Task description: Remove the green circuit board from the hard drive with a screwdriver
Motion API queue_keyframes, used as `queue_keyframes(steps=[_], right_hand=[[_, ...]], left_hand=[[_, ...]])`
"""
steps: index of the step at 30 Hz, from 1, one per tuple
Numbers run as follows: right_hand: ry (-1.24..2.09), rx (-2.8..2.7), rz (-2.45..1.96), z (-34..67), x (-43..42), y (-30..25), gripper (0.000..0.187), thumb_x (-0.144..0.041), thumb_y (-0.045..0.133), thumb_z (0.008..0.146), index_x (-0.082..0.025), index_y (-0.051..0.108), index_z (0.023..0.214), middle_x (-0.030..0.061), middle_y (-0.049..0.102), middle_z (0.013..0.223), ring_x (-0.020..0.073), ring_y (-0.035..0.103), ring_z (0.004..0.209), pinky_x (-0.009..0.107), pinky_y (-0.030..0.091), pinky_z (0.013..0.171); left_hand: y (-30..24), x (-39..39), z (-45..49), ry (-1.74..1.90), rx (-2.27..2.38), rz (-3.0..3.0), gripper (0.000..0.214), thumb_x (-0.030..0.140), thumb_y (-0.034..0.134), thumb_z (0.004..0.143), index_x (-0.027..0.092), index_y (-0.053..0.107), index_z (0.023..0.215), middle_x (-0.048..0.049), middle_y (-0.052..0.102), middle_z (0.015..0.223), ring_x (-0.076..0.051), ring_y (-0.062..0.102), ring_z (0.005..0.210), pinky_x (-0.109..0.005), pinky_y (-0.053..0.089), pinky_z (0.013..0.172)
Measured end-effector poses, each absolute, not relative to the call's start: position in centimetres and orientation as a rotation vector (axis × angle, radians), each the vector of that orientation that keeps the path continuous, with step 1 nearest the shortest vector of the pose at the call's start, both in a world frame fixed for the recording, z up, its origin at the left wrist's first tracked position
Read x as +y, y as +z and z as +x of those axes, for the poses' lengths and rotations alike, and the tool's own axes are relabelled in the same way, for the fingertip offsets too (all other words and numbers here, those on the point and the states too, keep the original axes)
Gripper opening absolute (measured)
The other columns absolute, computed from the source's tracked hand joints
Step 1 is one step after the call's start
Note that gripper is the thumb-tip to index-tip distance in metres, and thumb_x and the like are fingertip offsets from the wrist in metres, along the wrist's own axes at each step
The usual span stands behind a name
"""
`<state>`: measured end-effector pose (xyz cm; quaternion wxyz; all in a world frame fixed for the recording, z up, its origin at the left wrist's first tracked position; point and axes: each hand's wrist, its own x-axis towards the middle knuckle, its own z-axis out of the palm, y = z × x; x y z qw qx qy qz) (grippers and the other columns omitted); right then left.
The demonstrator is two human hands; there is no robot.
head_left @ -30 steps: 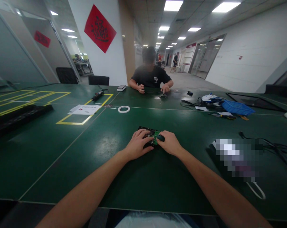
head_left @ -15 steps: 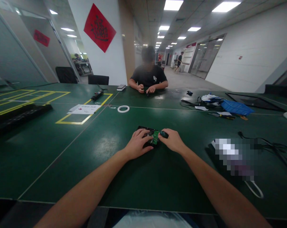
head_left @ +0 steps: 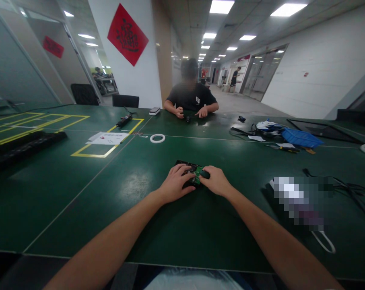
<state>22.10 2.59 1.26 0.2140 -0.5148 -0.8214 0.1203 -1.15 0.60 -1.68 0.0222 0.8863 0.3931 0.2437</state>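
A hard drive (head_left: pixel 197 170) with a dark case and a green circuit board lies on the table before me. Across its left part rests my left hand (head_left: pixel 178 182), fingers over the top and thumb along the near edge, holding it in place. At the drive's right side, my right hand (head_left: pixel 215 180) is closed around a screwdriver (head_left: pixel 204 174) with a dark, rounded handle. The handle is partly covered by my fingers, and its tip cannot be made out against the board.
A white tape roll (head_left: pixel 157 138) lies beyond the drive, left of it. Papers (head_left: pixel 108 138) sit in a yellow-taped outline. To the right are a blue tray (head_left: pixel 301 137), pliers (head_left: pixel 283 148) and black cables (head_left: pixel 351 189). A person (head_left: pixel 190 96) sits opposite.
My right hand has shifted slightly left with the screwdriver, further over the board. My left hand stays put. The person opposite has moved one hand to the right, away from a small dark object.
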Motion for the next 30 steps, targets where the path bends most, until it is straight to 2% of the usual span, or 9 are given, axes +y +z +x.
queue_keyframes(steps=[5,10,14,17,20,23,25,28,30], right_hand=[[0.318,-2.152,-1.438,23.3,3.0,1.5,0.019,-0.035,0.059,0.091,-0.019,0.067,0.085,0.0054,0.067,0.09,0.0176,0.058,0.081,0.029,0.04,0.072],[0.392,-2.077,-1.397,23.8,3.0,2.0,0.025,-0.044,0.061,0.09,-0.02,0.066,0.088,0.0044,0.068,0.088,0.0182,0.06,0.08,0.029,0.042,0.071],[0.59,-1.788,-1.311,25.4,3.2,3.5,0.038,-0.055,0.051,0.096,-0.02,0.065,0.099,0.0033,0.066,0.083,0.0172,0.06,0.074,0.028,0.046,0.068],[0.585,-1.673,-1.189,26.5,3.1,4.7,0.044,-0.057,0.048,0.097,-0.02,0.066,0.113,0.006,0.068,0.096,0.0181,0.063,0.083,0.029,0.049,0.073],[0.501,-1.737,-1.221,26.3,2.7,4.7,0.047,-0.057,0.051,0.096,-0.021,0.066,0.123,0.0078,0.069,0.102,0.0197,0.063,0.083,0.032,0.05,0.073],[0.373,-1.901,-1.301,25.3,2.4,3.8,0.048,-0.05,0.057,0.095,-0.021,0.06,0.133,0.01,0.069,0.106,0.0224,0.064,0.085,0.036,0.052,0.077],[0.283,-1.976,-1.319,24.9,2.3,3.2,0.054,-0.043,0.058,0.095,-0.022,0.051,0.144,0.0118,0.069,0.111,0.0244,0.065,0.089,0.039,0.052,0.082],[0.248,-1.964,-1.304,24.9,2.2,3.0,0.062,-0.037,0.058,0.096,-0.024,0.037,0.153,0.0118,0.068,0.114,0.0248,0.067,0.091,0.041,0.054,0.085],[0.293,-1.885,-1.255,24.8,2.1,3.1,0.06,-0.038,0.057,0.097,-0.026,0.037,0.152,0.0104,0.068,0.113,0.0234,0.069,0.089,0.04,0.057,0.082]], left_hand=[[-1.5,0.5,-1.1,0.753,1.212,2.742,0.049,0.045,0.072,0.087,0.031,0.062,0.133,-0.0089,0.051,0.145,-0.035,0.036,0.139,-0.058,0.034,0.113],[-1.5,0.5,-1.1,0.775,1.212,2.732,0.05,0.047,0.07,0.088,0.03,0.061,0.134,-0.0092,0.051,0.144,-0.035,0.037,0.139,-0.058,0.034,0.114],[-1.8,0.8,-1.5,0.835,1.341,2.666,0.07,0.057,0.071,0.084,0.028,0.051,0.145,-0.012,0.046,0.148,-0.038,0.034,0.14,-0.06,0.031,0.115],[-2.1,1.2,-1.9,0.83,1.46,2.587,0.091,0.069,0.07,0.078,0.026,0.041,0.152,-0.0163,0.034,0.156,-0.042,0.029,0.143,-0.063,0.031,0.114],[-2.5,1.7,-2.1,0.79,1.486,2.535,0.097,0.075,0.067,0.077,0.026,0.036,0.155,-0.0185,0.026,0.16,-0.043,0.027,0.145,-0.062,0.033,0.113],[-2.7,1.8,-2.3,0.781,1.492,2.512,0.097,0.073,0.066,0.079,0.028,0.031,0.157,-0.0183,0.024,0.161,-0.042,0.028,0.146,-0.059,0.035,0.113],[-2.6,1.5,-2.3,0.782,1.497,2.529,0.094,0.071,0.067,0.081,0.029,0.031,0.157,-0.0173,0.022,0.162,-0.042,0.028,0.147,-0.059,0.035,0.113],[-2.2,0.8,-2.1,0.782,1.471,2.619,0.086,0.066,0.069,0.082,0.03,0.038,0.154,-0.0147,0.018,0.165,-0.045,0.021,0.149,-0.064,0.028,0.116],[-1.7,0.3,-1.8,0.768,1.386,2.698,0.076,0.062,0.068,0.085,0.031,0.045,0.15,-0.0119,0.021,0.165,-0.044,0.02,0.149,-0.065,0.026,0.117]])
